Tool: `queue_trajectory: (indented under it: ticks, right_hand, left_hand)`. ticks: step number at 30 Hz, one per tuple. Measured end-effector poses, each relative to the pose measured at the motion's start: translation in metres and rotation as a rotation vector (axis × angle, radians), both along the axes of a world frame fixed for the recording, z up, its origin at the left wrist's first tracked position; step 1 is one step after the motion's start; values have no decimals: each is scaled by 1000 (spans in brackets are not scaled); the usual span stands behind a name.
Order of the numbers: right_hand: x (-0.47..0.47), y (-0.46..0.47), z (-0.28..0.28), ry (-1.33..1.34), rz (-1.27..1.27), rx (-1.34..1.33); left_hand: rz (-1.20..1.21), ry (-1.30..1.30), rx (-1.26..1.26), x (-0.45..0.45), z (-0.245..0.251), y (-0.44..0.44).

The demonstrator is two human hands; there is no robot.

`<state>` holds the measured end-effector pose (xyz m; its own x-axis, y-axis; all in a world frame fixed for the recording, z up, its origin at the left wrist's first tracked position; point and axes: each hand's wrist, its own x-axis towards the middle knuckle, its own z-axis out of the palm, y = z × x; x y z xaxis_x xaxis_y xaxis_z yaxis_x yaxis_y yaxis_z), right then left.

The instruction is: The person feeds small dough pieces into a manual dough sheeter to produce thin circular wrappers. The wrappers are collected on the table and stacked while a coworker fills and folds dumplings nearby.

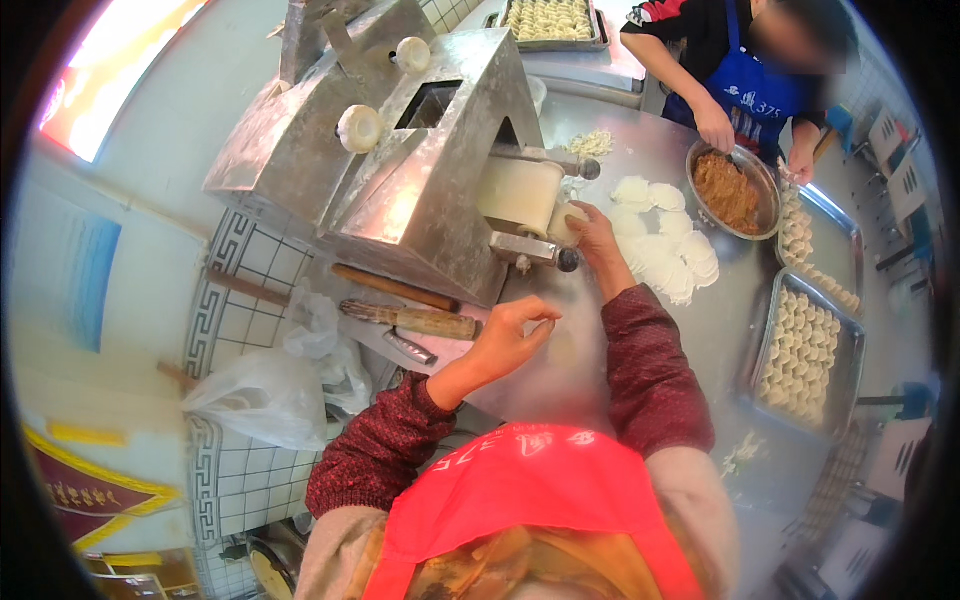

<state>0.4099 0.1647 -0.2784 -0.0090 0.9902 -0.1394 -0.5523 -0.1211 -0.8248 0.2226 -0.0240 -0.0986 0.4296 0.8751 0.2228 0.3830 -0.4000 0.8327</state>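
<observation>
My right hand (596, 236) holds a round dough wrapper (566, 223) at the outlet of a steel dough-rolling machine (442, 187), beside its pale roller (520, 193). My left hand (517, 334) is raised over the near edge of the steel table (559, 375), thumb and fingertips close together; whether anything small is between them cannot be told. Just right of my right hand, floured round wrappers (675, 251) lie overlapping on the table. A wooden-handled brush (420, 319), a wooden rod (394, 287) and a metal-handled tool (410, 347) lie at the machine's foot, left of my left hand.
Across the table a co-worker in a blue apron holds a hand over a metal bowl of filling (726, 191). Trays of dumplings (801, 356) stand at the right, another tray (551, 21) at the back. Dough scraps (589, 142) lie behind the machine. A plastic bag (262, 397) is at the left.
</observation>
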Motion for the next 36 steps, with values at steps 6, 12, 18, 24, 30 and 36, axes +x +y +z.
queue_trajectory:
  ticks: [6, 12, 18, 24, 30, 36]
  right_hand:
    - [62, -75, -7, -771, -3, -24]
    - [109, -145, -23, -1061, -211, 97]
    - [152, -183, -3, -1301, -300, -69]
    - [142, -159, 36, -1198, -419, 4]
    - [15, -38, 63, -255, 163, -177]
    - [-30, 13, 82, 55, 111, -258]
  left_hand:
    - [37, 52, -352, -15, -53, -19]
    - [-31, 144, -407, 2, -90, -22]
    - [-76, 105, -321, 14, -102, -18]
    - [-47, 156, -385, 11, -108, -23]
    - [-109, 89, -305, 22, -107, -38]
    - [-11, 141, -346, 2, -102, -45]
